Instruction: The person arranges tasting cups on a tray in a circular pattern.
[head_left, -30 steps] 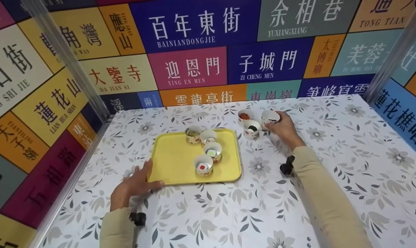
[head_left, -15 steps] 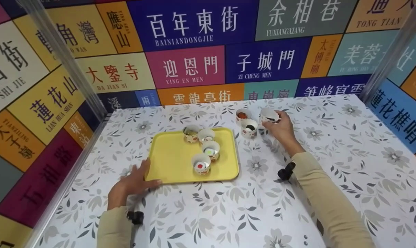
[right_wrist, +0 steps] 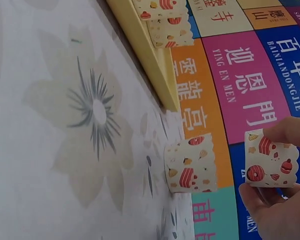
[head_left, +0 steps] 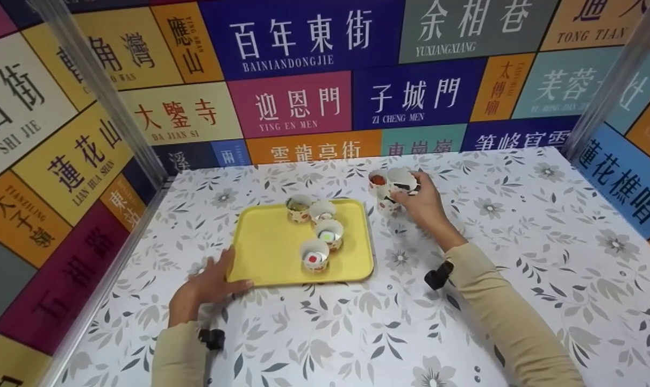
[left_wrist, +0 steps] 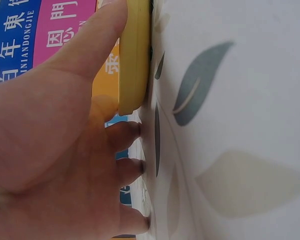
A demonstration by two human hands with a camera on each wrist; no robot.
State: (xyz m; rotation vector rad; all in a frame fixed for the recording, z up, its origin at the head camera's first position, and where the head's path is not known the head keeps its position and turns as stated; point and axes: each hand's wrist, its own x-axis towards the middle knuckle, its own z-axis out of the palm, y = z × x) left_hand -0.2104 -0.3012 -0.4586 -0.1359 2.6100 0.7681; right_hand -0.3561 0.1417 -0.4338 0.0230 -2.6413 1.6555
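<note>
Yellow tray [head_left: 271,242] sits left of centre on worktop [head_left: 281,344]; left hand's grip [head_left: 209,282] spread against tray's near-left corner, likely to stop sliding. Right hand's grip [head_left: 424,204] pinches patterned cup [right_wrist: 271,161] by sides, raised near worktop's far edge, presumably against spills.

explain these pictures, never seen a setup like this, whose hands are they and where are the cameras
There is no robot: these are a person's bare left hand and right hand. The wide view comes from a head-worn camera looking down; the two sideways close-ups come from the left wrist camera and right wrist camera. On the flower-patterned table lies a yellow tray with four patterned paper cups. The left hand rests at the tray's near left corner. The right hand holds another cup in the air, near two more cups standing right of the tray, one with something orange-red inside.
</note>
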